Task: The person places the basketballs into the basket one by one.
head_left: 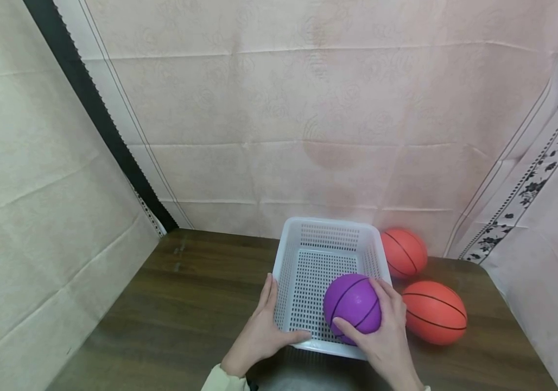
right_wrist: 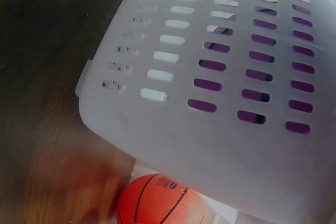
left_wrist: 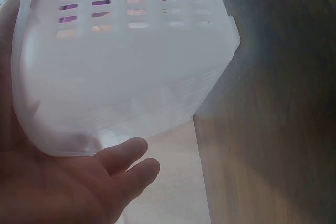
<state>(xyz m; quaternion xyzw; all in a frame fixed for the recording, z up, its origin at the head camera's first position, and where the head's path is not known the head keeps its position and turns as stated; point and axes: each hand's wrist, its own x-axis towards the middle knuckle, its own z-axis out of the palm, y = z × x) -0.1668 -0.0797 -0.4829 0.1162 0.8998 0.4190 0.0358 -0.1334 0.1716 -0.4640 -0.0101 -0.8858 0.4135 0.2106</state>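
Note:
A white plastic basket point(head_left: 327, 220) with slotted walls stands on the wooden table. My left hand point(head_left: 265, 335) grips its near left corner, thumb over the front rim and fingers along the left side. In the left wrist view, two fingertips point(left_wrist: 137, 150) show beyond the basket's wall. Inside the basket at the near right is a purple ball point(head_left: 349, 301) with black lines like a basketball. My right hand point(head_left: 387, 334) holds this ball, with the thumb on its near side and the fingers on its right side. Purple shows through the wall slots in the right wrist view.
Two orange basketballs lie right of the basket: one by its far right corner point(head_left: 404, 252), the other nearer point(head_left: 435, 313). Pale cloth point(head_left: 279, 108) hangs behind the table point(head_left: 176, 320) and along both sides.

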